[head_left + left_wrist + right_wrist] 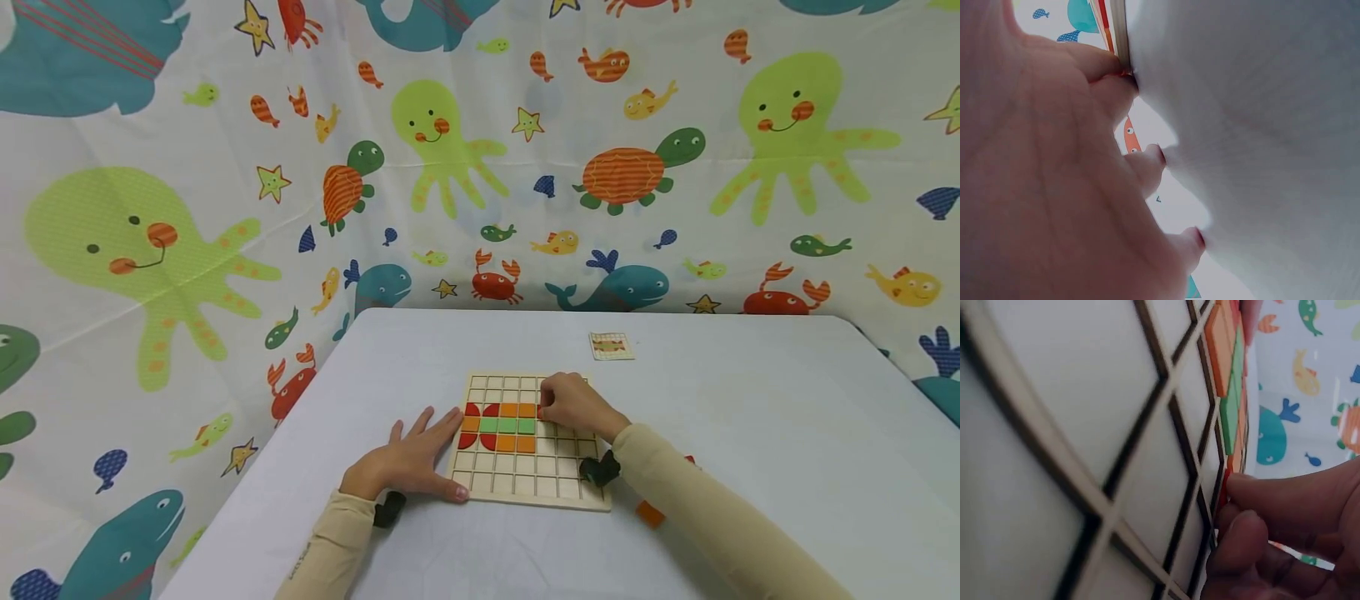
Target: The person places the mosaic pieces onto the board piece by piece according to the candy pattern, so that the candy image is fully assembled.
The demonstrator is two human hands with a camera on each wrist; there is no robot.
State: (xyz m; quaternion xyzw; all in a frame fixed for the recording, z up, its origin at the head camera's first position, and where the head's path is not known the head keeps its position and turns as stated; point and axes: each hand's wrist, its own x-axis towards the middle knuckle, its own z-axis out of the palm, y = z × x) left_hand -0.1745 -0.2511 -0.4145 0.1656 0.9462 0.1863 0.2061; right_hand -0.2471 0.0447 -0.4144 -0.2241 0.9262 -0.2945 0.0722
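Note:
A wooden grid board (525, 487) lies on the white table, with red, orange and green tiles set in several of its cells. My right hand (577, 404) is over the board's upper right part and pinches a small red tile (1223, 490) at the right end of the top tile row. Much of that red tile is hidden by the fingers. My left hand (408, 458) lies on the table at the board's left side, fingers spread, with fingertips and thumb touching the board's edge. In the left wrist view the palm (1054, 169) fills the left half.
A small pattern card (611, 346) lies beyond the board, towards the back of the table. Next to the right forearm are an orange tile (650, 514) and a partly hidden red tile (690, 459). A sea-animal curtain (480, 167) hangs behind and left of the table.

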